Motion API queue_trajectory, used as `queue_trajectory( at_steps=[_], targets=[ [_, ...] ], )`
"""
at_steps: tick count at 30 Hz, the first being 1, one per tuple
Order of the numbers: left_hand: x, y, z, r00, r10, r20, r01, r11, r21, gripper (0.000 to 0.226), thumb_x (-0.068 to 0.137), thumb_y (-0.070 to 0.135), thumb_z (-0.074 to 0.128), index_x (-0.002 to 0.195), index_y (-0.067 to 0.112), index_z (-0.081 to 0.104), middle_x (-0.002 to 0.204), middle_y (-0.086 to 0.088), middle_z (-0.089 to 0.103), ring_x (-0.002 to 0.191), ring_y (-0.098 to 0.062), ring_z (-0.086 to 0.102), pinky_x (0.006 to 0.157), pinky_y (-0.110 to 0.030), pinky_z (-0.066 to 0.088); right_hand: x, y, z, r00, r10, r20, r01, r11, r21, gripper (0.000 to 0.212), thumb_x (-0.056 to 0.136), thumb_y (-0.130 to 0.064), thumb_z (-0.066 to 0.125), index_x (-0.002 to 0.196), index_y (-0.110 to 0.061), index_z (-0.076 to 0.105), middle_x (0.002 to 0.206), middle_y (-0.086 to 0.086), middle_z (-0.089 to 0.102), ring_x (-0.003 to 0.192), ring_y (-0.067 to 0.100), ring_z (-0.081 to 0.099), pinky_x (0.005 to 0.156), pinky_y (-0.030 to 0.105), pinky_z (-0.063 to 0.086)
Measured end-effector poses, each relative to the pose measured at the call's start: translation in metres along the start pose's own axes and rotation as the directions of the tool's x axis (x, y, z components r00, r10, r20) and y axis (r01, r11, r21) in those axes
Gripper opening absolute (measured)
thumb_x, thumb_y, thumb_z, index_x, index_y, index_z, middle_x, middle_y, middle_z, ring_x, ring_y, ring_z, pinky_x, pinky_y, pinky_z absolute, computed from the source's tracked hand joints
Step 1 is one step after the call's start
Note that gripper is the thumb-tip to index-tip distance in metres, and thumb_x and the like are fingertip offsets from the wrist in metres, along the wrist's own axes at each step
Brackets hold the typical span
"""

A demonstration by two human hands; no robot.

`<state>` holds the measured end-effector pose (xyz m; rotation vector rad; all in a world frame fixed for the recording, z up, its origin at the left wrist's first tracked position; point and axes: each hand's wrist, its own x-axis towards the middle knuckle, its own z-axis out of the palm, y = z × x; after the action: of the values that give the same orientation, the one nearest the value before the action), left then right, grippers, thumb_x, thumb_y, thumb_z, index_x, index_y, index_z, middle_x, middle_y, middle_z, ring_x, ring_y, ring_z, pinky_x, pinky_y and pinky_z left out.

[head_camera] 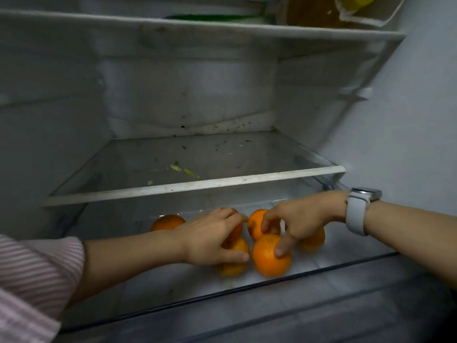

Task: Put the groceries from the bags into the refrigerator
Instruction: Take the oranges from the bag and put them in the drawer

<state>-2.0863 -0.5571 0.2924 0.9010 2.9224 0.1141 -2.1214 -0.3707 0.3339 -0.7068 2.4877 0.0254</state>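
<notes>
Several oranges lie in the clear drawer (321,266) at the bottom of the open refrigerator. My left hand (212,238) curls over an orange (235,267) near the drawer's middle. My right hand (296,221), a white watch on its wrist, rests its fingers on two oranges: the front one (268,259) under the thumb and one behind it (256,222) under the fingertips. Another orange (167,222) sits at the back left, and one more (312,240) is partly hidden below my right hand.
A glass shelf (193,185) with a white front strip hangs just above the drawer, with green scraps and dark specks on it. A higher shelf (197,26) carries a green item and a container with amber contents. The fridge's white side wall (395,120) rises at right.
</notes>
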Motion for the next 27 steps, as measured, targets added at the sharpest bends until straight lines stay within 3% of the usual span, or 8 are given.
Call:
queue_trajectory(
  at_steps=[5, 10, 13, 17, 21, 23, 25, 27],
  targets=[
    [-0.009, 0.010, -0.040, 1.000, -0.014, -0.002, 0.014, 0.999, 0.050, 0.055, 0.088, 0.040, 0.056, 0.135, 0.017, 0.040, 0.129, -0.006, 0.046, 0.115, -0.021, 0.050, 0.093, -0.023, 0.037, -0.024, -0.002, -0.012, 0.997, 0.032, -0.075, -0.033, 0.999, -0.007, 0.061, 0.087, -0.040, 0.058, 0.141, -0.027, 0.033, 0.139, 0.001, 0.047, 0.120, 0.021, 0.049, 0.101, 0.030, 0.041],
    [-0.044, 0.050, -0.078, 0.972, -0.142, -0.186, 0.169, 0.976, 0.135, 0.045, 0.090, 0.040, 0.053, 0.131, 0.021, 0.048, 0.130, -0.004, 0.051, 0.114, -0.019, 0.052, 0.089, -0.025, 0.038, -0.063, -0.010, -0.015, 0.950, -0.015, -0.312, 0.015, 1.000, -0.001, 0.049, 0.091, -0.039, 0.051, 0.134, -0.018, 0.045, 0.133, 0.002, 0.053, 0.116, 0.018, 0.052, 0.101, 0.031, 0.041],
    [-0.078, 0.077, -0.080, 0.864, -0.288, -0.414, 0.390, 0.901, 0.187, 0.042, 0.090, 0.043, 0.050, 0.128, 0.025, 0.048, 0.127, -0.002, 0.050, 0.117, -0.022, 0.049, 0.089, -0.032, 0.040, -0.083, -0.021, -0.004, 0.785, -0.123, -0.608, 0.132, 0.991, -0.031, 0.033, 0.091, -0.034, 0.051, 0.120, -0.018, 0.058, 0.121, 0.003, 0.062, 0.108, 0.020, 0.057, 0.094, 0.029, 0.044],
    [-0.128, 0.111, -0.048, 0.546, -0.346, -0.763, 0.560, 0.828, 0.025, 0.039, 0.089, 0.036, 0.050, 0.122, 0.017, 0.054, 0.121, -0.008, 0.056, 0.112, -0.031, 0.051, 0.088, -0.040, 0.040, -0.100, -0.057, 0.037, 0.462, -0.249, -0.851, 0.339, 0.936, -0.089, 0.029, 0.090, -0.030, 0.049, 0.115, -0.019, 0.060, 0.118, 0.004, 0.063, 0.110, 0.025, 0.057, 0.094, 0.038, 0.044],
    [-0.186, 0.142, 0.013, 0.388, -0.369, -0.845, 0.648, 0.761, -0.034, 0.054, 0.077, 0.038, 0.040, 0.121, 0.012, 0.056, 0.124, -0.014, 0.057, 0.113, -0.036, 0.053, 0.085, -0.045, 0.047, -0.103, -0.091, 0.106, 0.146, -0.322, -0.935, 0.214, 0.933, -0.288, 0.042, 0.083, -0.034, 0.039, 0.111, -0.011, 0.062, 0.109, 0.010, 0.066, 0.104, 0.031, 0.059, 0.096, 0.048, 0.038],
    [-0.206, 0.153, 0.047, 0.374, -0.439, -0.817, 0.708, 0.704, -0.054, 0.058, 0.078, 0.038, 0.043, 0.131, 0.014, 0.049, 0.137, -0.016, 0.048, 0.124, -0.040, 0.046, 0.090, -0.052, 0.044, -0.096, -0.099, 0.139, 0.120, -0.370, -0.921, 0.058, 0.929, -0.365, 0.053, 0.081, -0.036, 0.047, 0.126, -0.009, 0.050, 0.125, 0.014, 0.057, 0.117, 0.033, 0.052, 0.105, 0.056, 0.022],
    [-0.214, 0.157, 0.068, 0.442, -0.577, -0.687, 0.746, 0.662, -0.076, 0.068, 0.085, 0.039, 0.049, 0.146, 0.024, 0.023, 0.155, -0.012, 0.017, 0.140, -0.040, 0.017, 0.103, -0.058, 0.030, -0.088, -0.100, 0.159, 0.153, -0.411, -0.899, -0.026, 0.908, -0.419, 0.072, 0.075, -0.033, 0.062, 0.137, -0.009, 0.035, 0.140, 0.018, 0.043, 0.130, 0.037, 0.034, 0.108, 0.061, 0.009],
    [-0.215, 0.151, 0.075, 0.513, -0.668, -0.539, 0.760, 0.645, -0.075, 0.079, 0.089, 0.044, 0.049, 0.147, 0.033, -0.004, 0.156, -0.003, -0.015, 0.142, -0.035, -0.011, 0.111, -0.059, 0.015, -0.085, -0.099, 0.160, 0.166, -0.423, -0.891, -0.059, 0.897, -0.437, 0.085, 0.069, -0.034, 0.070, 0.140, -0.010, 0.030, 0.142, 0.018, 0.039, 0.132, 0.036, 0.024, 0.106, 0.064, 0.008]
  ],
)
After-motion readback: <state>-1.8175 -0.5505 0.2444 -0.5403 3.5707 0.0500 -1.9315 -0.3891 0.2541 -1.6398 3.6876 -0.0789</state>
